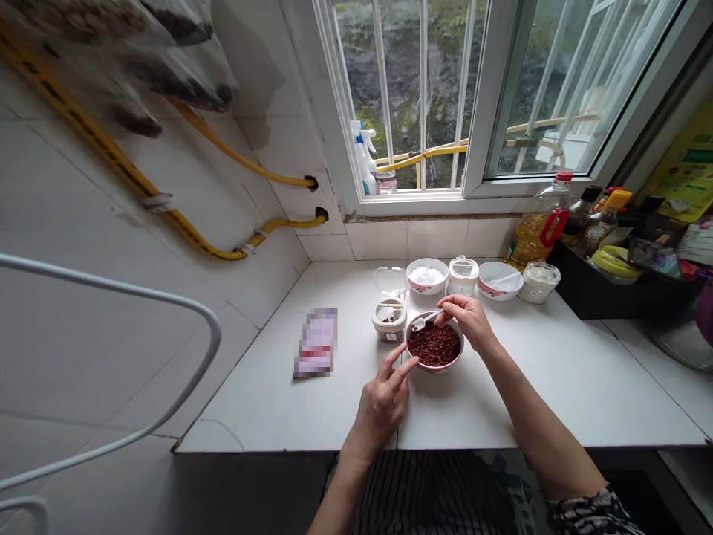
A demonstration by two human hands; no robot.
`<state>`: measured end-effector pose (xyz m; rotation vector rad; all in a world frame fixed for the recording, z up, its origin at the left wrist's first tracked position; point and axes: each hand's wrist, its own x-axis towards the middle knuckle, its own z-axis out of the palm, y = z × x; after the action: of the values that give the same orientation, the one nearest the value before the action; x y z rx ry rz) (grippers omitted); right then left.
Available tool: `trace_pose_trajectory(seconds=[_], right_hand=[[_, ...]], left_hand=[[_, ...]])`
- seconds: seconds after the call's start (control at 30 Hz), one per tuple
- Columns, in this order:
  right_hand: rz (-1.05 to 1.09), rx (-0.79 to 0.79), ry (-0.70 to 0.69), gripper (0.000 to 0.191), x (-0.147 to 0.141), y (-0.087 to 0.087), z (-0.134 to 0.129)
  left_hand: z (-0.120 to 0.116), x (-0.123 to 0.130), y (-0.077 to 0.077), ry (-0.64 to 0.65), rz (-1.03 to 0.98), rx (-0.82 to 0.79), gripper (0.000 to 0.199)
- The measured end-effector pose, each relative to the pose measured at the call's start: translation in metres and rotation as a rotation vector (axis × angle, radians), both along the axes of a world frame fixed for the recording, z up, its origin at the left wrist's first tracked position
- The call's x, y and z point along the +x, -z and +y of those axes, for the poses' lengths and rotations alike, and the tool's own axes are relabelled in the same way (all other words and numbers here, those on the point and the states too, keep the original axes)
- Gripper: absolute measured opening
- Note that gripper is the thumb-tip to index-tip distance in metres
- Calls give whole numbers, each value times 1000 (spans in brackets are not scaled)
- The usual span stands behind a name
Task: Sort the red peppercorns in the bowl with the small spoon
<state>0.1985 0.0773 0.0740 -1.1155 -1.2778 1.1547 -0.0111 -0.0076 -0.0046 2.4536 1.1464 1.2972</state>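
My right hand [465, 321] is closed in a pinch on the handle of a small white spoon [419, 325]. The spoon's head is over the left part of a bowl [437, 369] full of dark red grains [436, 344] that look like peppercorns. My left hand [384, 397] has two fingers stretched out and apart, touching the bowl's near left rim. Just left of the bowl stands a clear seasoning jar [388, 332] with some dark grains inside; its transparent lid [390, 280] is raised.
Behind stand a bowl of white powder [427, 275], a lidded jar [463, 276], a bowl with a white spoon [500, 288] and another jar [539, 282]. A blurred packet [316, 343] lies left. An oil bottle [538, 227] and a black condiment box [590, 286] stand right.
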Motion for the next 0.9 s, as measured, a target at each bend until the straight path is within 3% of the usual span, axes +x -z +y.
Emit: trace_pose_trajectory(seconds=[0.13, 0.3, 0.4, 0.53, 0.67, 0.8, 0.9], right_hand=[[-79, 195, 71, 21, -19, -1, -1], [-493, 557, 19, 19, -38, 1, -8], [-592, 660, 36, 20, -35, -1, -11], [-474, 518, 125, 18, -15, -7, -13], [-475, 354, -21, 20, -1, -7, -15], [-533, 327, -122, 23, -7, -3, -16], [-452, 236, -141, 22, -12, 0, -15]], left_hand=[[0, 1, -1, 0, -4, 1, 49], [-1, 0, -1, -8, 7, -6, 47], [-1, 0, -2, -2, 5, -3, 48], [-2, 1, -4, 3, -7, -4, 49], [-2, 1, -3, 3, -7, 0, 48], [-1, 0, -2, -7, -4, -7, 48], [-1, 1, -2, -7, -12, -2, 48]])
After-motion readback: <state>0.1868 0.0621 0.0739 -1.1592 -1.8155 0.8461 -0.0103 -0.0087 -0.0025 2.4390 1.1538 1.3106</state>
